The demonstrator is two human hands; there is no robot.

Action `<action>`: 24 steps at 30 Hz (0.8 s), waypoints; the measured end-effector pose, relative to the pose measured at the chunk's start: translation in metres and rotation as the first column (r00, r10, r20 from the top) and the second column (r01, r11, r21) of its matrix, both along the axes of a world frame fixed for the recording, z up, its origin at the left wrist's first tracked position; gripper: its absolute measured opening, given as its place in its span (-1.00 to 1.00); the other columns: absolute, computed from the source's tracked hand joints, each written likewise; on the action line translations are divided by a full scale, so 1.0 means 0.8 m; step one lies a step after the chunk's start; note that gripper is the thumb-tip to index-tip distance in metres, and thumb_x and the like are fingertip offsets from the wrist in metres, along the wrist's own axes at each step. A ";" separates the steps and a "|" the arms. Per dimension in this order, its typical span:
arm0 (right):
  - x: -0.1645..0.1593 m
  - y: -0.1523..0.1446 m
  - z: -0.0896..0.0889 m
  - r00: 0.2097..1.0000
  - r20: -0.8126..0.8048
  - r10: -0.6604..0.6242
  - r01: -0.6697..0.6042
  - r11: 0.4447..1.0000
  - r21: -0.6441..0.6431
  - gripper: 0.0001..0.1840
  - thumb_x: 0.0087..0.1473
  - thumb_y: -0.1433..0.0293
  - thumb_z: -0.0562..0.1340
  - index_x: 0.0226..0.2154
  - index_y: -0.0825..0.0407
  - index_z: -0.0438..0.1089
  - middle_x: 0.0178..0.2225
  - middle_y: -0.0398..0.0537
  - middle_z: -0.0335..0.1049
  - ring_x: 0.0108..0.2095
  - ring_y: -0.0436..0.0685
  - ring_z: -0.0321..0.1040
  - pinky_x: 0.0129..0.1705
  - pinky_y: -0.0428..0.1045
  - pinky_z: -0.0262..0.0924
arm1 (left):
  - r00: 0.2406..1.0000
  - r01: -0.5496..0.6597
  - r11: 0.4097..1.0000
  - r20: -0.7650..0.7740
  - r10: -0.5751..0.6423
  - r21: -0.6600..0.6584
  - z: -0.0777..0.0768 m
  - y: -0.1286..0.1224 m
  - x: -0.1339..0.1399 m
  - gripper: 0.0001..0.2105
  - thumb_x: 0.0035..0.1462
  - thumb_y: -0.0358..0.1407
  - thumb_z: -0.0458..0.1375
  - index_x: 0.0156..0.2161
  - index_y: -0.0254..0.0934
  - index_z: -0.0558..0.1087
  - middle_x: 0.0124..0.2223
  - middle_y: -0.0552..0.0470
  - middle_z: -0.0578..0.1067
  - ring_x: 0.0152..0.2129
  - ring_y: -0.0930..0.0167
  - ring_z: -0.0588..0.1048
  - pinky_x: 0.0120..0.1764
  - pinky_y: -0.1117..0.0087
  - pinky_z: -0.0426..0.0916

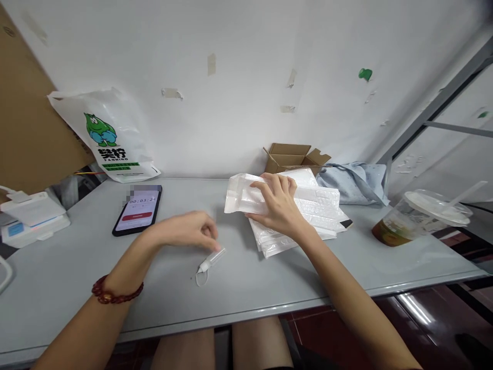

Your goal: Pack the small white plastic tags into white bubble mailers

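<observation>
My right hand (278, 203) grips a folded white bubble mailer (235, 194), fingers over its top and thumb below. Under it lies a loose pile of white bubble mailers (318, 204), one with a dark corner. On the grey table in front of me is a small clear tube (214, 259) with a white cap and a thin white loop. My left hand (194, 230) hovers at the tube's far end, its fingers loosely curled with a gap to the thumb. One digit tip overlaps the tube; whether it touches cannot be made out.
A phone (137, 209) showing a timer lies left, near a white printed bag (111, 136) and a white charger (34, 216). Behind the mailers stand an open cardboard box (288, 156) and a pale blue cloth (352, 182). A lidded drink cup (412, 218) is at right.
</observation>
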State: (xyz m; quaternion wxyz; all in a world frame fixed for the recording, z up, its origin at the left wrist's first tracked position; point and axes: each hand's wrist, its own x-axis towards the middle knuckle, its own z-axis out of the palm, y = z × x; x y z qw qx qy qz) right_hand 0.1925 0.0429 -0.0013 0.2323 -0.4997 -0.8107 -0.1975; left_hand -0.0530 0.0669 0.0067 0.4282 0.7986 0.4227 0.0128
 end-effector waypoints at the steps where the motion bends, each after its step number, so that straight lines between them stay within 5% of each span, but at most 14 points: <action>1: 0.000 0.001 0.000 1.000 -0.002 -0.008 0.008 1.000 0.003 -0.36 -0.05 0.10 0.31 0.04 -0.06 0.14 0.09 0.17 0.10 0.07 0.38 0.02 0.11 0.32 -0.18 | 0.997 0.045 0.998 -0.054 -0.048 -0.054 -0.006 -0.001 0.003 -0.75 -0.20 -0.09 0.28 -0.47 -0.24 0.50 -0.55 0.06 0.50 -0.61 0.43 0.40 -0.57 0.49 0.18; 6: 0.002 0.005 -0.002 0.997 -0.058 -0.044 0.046 0.998 0.032 -0.36 0.05 0.17 0.26 0.13 -0.07 0.07 0.05 0.15 0.18 0.03 0.32 0.12 0.11 0.30 -0.17 | 0.993 0.054 0.995 -0.096 -0.061 -0.080 -0.014 -0.011 0.021 -0.84 -0.23 -0.19 0.25 -0.55 -0.24 0.44 -0.63 0.09 0.44 -0.66 0.43 0.36 -0.60 0.47 0.13; 10: 0.003 0.008 -0.004 0.994 -0.109 -0.003 0.005 1.000 0.016 -0.33 0.08 0.21 0.22 0.18 -0.03 -0.01 -0.01 0.13 0.26 -0.03 0.31 0.20 0.04 0.21 -0.05 | 0.971 -0.115 0.993 0.205 0.120 -0.033 0.000 -0.008 0.020 -0.84 -0.12 -0.19 0.20 -0.46 -0.25 0.48 -0.60 0.09 0.45 -0.64 0.43 0.39 -0.53 0.44 0.25; 12: 0.004 0.009 -0.003 0.992 -0.130 0.005 -0.004 1.000 0.011 -0.30 0.07 0.20 0.23 0.18 -0.02 -0.02 -0.02 0.13 0.28 -0.04 0.32 0.21 0.01 0.19 -0.01 | 0.856 -0.256 0.966 0.454 0.247 -0.043 0.006 -0.003 0.017 -0.81 -0.10 -0.18 0.22 -0.40 -0.26 0.49 -0.53 0.06 0.49 -0.59 0.42 0.43 -0.46 0.40 0.34; 14: 0.004 0.009 -0.002 0.989 -0.150 0.011 -0.012 1.000 -0.003 -0.28 0.05 0.21 0.25 0.18 -0.02 -0.02 -0.03 0.13 0.29 -0.04 0.33 0.21 0.00 0.19 0.00 | 0.649 -0.399 0.912 0.672 0.356 -0.097 0.008 0.002 0.014 -0.79 -0.09 -0.19 0.25 -0.34 -0.26 0.48 -0.45 0.04 0.52 -0.52 0.41 0.48 -0.42 0.39 0.39; 16: 0.005 0.009 0.000 0.985 -0.171 0.022 -0.028 0.999 -0.031 -0.28 0.04 0.21 0.26 0.18 -0.03 -0.02 -0.02 0.13 0.29 -0.05 0.34 0.22 -0.02 0.18 0.02 | 0.439 -0.511 0.845 0.796 0.416 -0.159 0.008 0.006 0.013 -0.77 -0.10 -0.22 0.28 -0.31 -0.26 0.46 -0.38 0.03 0.53 -0.46 0.40 0.51 -0.39 0.41 0.41; 18: 0.006 0.008 0.003 0.981 -0.190 0.041 -0.054 0.997 -0.064 -0.27 0.03 0.21 0.26 0.18 -0.04 -0.03 0.00 0.13 0.29 -0.04 0.34 0.23 -0.03 0.18 0.03 | 0.319 -0.580 0.793 0.843 0.432 -0.187 0.005 0.008 0.014 -0.74 -0.12 -0.25 0.31 -0.29 -0.27 0.43 -0.34 0.02 0.54 -0.40 0.39 0.53 -0.35 0.40 0.42; 24: 0.006 0.006 0.004 0.969 -0.231 0.091 -0.112 0.990 -0.081 -0.20 0.03 0.18 0.26 0.20 -0.02 -0.12 0.03 0.14 0.28 0.01 0.32 0.22 -0.01 0.18 0.04 | 0.379 -0.617 0.778 0.822 0.426 -0.119 -0.006 0.007 0.027 -0.66 -0.18 -0.25 0.37 -0.27 -0.30 0.42 -0.27 -0.03 0.57 -0.30 0.35 0.54 -0.21 0.31 0.45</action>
